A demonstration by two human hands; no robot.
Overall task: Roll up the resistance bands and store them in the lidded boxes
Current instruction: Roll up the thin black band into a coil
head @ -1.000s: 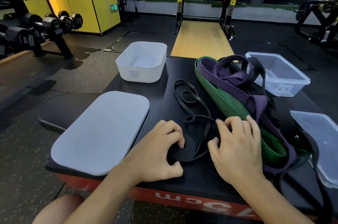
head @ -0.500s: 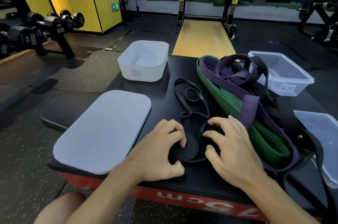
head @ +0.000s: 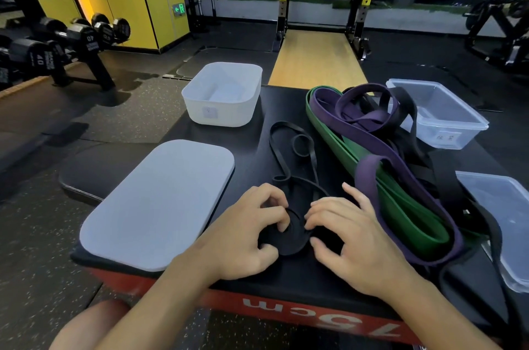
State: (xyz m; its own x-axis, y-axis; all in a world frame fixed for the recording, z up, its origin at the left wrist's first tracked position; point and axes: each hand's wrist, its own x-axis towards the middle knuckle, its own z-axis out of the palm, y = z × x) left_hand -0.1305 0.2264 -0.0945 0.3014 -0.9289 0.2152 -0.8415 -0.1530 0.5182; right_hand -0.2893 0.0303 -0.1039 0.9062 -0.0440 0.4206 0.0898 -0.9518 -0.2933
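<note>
While both hands meet at the near edge of the black table (head: 252, 146), a thin black resistance band (head: 293, 245) lies partly coiled between them. The left hand (head: 246, 232) curls fingers and thumb round the flat coil, and the right hand (head: 352, 238) pinches its right edge. The band's loose length trails away toward the far side. Far left stands an open white box (head: 223, 112), with its white lid (head: 157, 201) nearer. Green and purple bands (head: 349, 153) are heaped at right, beside a clear box (head: 449, 132).

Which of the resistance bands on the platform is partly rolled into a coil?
The thin black band: the left hand and right hand pinch its coiled near end; the green band and purple band lie loose.
</note>
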